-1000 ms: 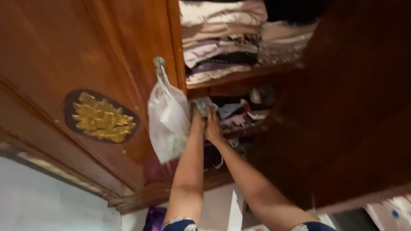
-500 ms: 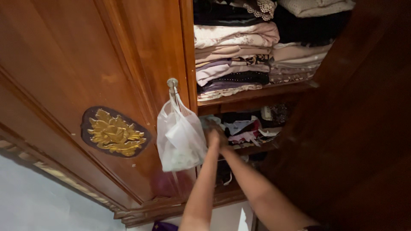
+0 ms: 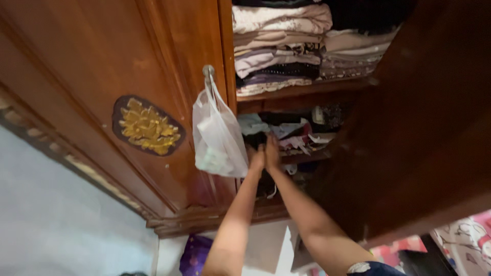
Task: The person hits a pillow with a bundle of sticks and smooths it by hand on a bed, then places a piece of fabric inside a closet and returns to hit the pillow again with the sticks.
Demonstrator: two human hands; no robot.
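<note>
Both arms reach up from the bottom of the frame into an open wooden wardrobe, and the two hands meet side by side at the front edge of its lower shelf, a little right of centre. The left hand is raised with its fingers pointing up into the heap of loose clothes piled on that shelf; the fingertips are lost among the fabric, so I cannot tell whether it is closed on anything. The right hand lies pressed against the left one, fingers likewise extended upward onto the dark and pale garments, and its grip cannot be made out either. The heap is a jumble of light blue, white, pink and dark pieces, spread across the shelf from just above the hands toward the right. Just left of the left hand, touching its wrist, hangs a white plastic bag, suspended from a round metal knob on the closed wardrobe door in the upper left of the frame. That door carries a carved gold flower ornament on a dark oval. On the shelf above, at the top centre, sit neat stacks of folded clothes in beige, lilac and dark tones. The open door fills the right side of the frame.
</note>
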